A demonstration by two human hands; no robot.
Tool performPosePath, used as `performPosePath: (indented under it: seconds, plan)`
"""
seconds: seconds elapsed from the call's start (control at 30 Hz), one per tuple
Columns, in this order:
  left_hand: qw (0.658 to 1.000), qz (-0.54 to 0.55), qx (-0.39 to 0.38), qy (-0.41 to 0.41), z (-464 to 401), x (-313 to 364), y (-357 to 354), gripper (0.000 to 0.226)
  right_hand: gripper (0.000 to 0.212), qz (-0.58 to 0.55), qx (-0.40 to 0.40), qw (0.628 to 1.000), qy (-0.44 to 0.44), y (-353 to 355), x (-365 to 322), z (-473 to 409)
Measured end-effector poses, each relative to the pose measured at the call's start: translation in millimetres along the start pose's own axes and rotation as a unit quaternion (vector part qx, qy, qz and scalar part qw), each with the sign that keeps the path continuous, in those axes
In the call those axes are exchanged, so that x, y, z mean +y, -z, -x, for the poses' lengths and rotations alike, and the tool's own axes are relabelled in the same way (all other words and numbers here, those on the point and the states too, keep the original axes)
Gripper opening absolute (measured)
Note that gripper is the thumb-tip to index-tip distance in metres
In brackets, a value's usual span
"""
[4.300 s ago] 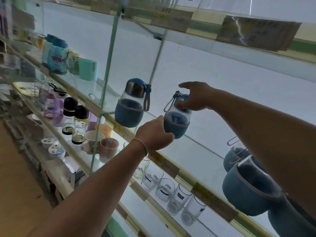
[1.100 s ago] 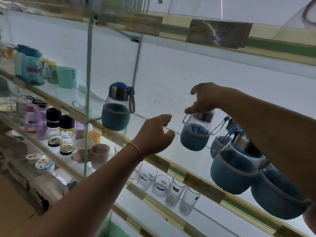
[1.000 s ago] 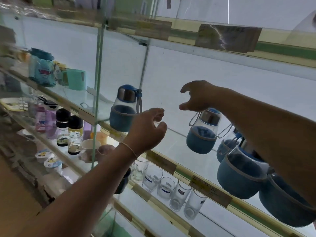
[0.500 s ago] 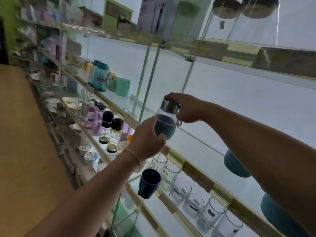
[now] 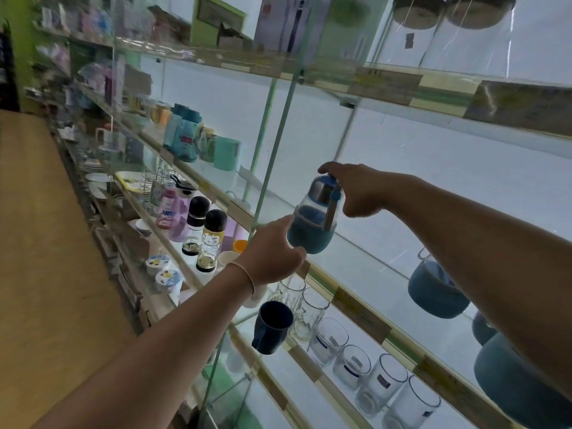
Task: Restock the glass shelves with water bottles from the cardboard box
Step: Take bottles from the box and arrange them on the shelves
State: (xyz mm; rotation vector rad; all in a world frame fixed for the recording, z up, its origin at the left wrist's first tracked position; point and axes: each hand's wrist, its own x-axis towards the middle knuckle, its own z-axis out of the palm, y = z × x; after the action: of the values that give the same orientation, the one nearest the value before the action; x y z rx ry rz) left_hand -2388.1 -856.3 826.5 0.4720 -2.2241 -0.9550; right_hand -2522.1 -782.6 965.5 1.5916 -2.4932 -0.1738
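Note:
A glass water bottle (image 5: 312,224) with a blue sleeve, steel collar and blue lid stands on the middle glass shelf (image 5: 371,243), just right of the green-edged glass divider (image 5: 272,168). My left hand (image 5: 272,255) cups its lower left side, thumb up along the sleeve. My right hand (image 5: 356,190) grips the lid from the right, index finger lying over the top. More blue-sleeved bottles (image 5: 436,292) stand farther right on the same shelf, partly hidden by my right forearm. No cardboard box is in view.
Clear tumblers (image 5: 328,339) and a dark blue mug (image 5: 272,326) fill the shelf below. Left of the divider are black-capped bottles (image 5: 210,236), pink bottles and teal cups (image 5: 226,153). Boxes and large glass jars (image 5: 448,29) sit on the top shelf.
About a second ago my right hand let go of a bottle farther right. Both hands then moved left onto this bottle. Since half a second ago it has turned, its strap now facing me.

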Motion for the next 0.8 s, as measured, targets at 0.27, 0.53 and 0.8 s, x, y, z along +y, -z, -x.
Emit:
performPosePath:
  seconds: [0.27, 0.53, 0.8]
  plan:
    - [1.000, 0.006, -0.023, -0.001, -8, 2, -12, 0.051, 0.048, 0.080, 0.026, 0.996, 0.008, 4, 8, 0]
    - [0.999, -0.005, -0.041, 0.018, -12, 1, -18, 0.046, 0.053, 0.037, 0.026, 0.998, -0.034, 6, 17, 12]
    - [0.997, -0.030, -0.058, 0.032, -18, 3, -21, 0.056, 0.039, -0.019, 0.050, 0.996, -0.074, 1, 13, 13]
